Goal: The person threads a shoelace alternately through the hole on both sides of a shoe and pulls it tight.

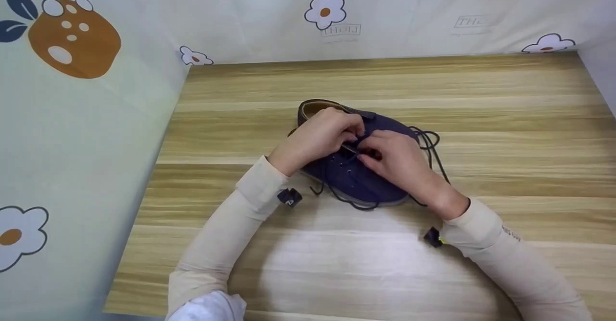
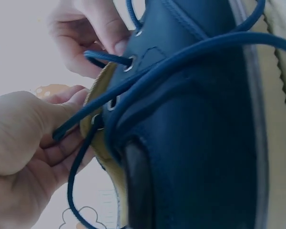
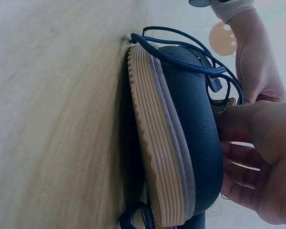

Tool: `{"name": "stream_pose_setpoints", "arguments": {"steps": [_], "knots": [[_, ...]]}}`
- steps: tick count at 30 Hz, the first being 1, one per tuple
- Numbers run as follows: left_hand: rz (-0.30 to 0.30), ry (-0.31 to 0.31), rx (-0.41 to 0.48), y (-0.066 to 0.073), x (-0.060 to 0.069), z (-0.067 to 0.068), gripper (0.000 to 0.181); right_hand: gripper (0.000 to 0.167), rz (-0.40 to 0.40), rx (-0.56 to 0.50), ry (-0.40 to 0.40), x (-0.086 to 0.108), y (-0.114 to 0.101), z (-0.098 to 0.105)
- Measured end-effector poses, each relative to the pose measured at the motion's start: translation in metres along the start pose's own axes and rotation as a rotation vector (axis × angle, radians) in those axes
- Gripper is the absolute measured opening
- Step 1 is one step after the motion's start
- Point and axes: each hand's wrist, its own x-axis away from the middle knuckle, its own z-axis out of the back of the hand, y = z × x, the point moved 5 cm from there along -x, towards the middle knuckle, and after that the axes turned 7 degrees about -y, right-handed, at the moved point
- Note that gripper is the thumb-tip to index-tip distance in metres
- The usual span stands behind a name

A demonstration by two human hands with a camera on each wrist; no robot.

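A navy lace-up shoe (image 1: 361, 181) with a pale ridged sole (image 3: 157, 143) stands on the table, toe toward the right. Beside it in the head view is more navy upper (image 1: 385, 121) with a tan-lined opening, seemingly a second shoe. My left hand (image 1: 322, 135) bends over the nearer shoe. In the left wrist view its fingers (image 2: 62, 152) hold the tan-lined edge of the eyelet flap (image 2: 97, 95), with a dark blue shoelace (image 2: 181, 52) crossing in front. Opposite, my right hand (image 1: 397, 157) pinches at the lace by the eyelets; its fingertips are partly hidden.
Loose lace loops trail on the wooden table (image 1: 216, 128) to the right of the shoe and along its near side. Small dark devices (image 1: 289, 197) hang at both wrists. A patterned sheet (image 1: 269, 18) rises at the back and left of the table.
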Motion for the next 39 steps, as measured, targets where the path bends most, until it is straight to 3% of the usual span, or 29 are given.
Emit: {"name": "stream_pose_setpoints", "arguments": {"steps": [5, 12, 16, 21, 23, 29, 33, 36, 39], "knots": [[-0.003, -0.011, -0.002, -0.001, -0.002, -0.004, 0.01, 0.011, -0.011, -0.013, 0.013, -0.001, 0.001, 0.001], [0.058, -0.028, 0.041, -0.005, -0.001, -0.005, 0.013, 0.008, -0.09, -0.081, 0.0, -0.002, 0.007, 0.0], [0.105, 0.014, 0.073, -0.009, 0.001, -0.003, 0.014, 0.006, -0.107, -0.098, -0.01, -0.003, 0.008, 0.0], [0.169, 0.076, -0.02, -0.011, 0.004, 0.002, 0.018, 0.006, -0.123, -0.094, -0.014, -0.003, 0.009, 0.001], [0.156, 0.066, -0.066, -0.009, 0.005, 0.002, 0.022, 0.006, -0.129, -0.092, -0.015, -0.003, 0.009, 0.001], [0.036, -0.005, -0.174, 0.001, 0.011, -0.001, 0.021, 0.009, -0.133, -0.089, -0.02, -0.003, 0.008, 0.001], [0.031, -0.043, -0.234, 0.003, 0.015, -0.004, 0.023, 0.009, -0.14, -0.092, -0.018, -0.003, 0.009, 0.002], [0.028, -0.035, -0.284, 0.005, 0.015, -0.007, 0.022, 0.009, -0.147, -0.087, -0.022, -0.003, 0.01, 0.001], [0.005, 0.014, -0.36, 0.006, 0.013, -0.011, 0.016, 0.01, -0.148, -0.081, -0.028, -0.004, 0.009, 0.001]]}}
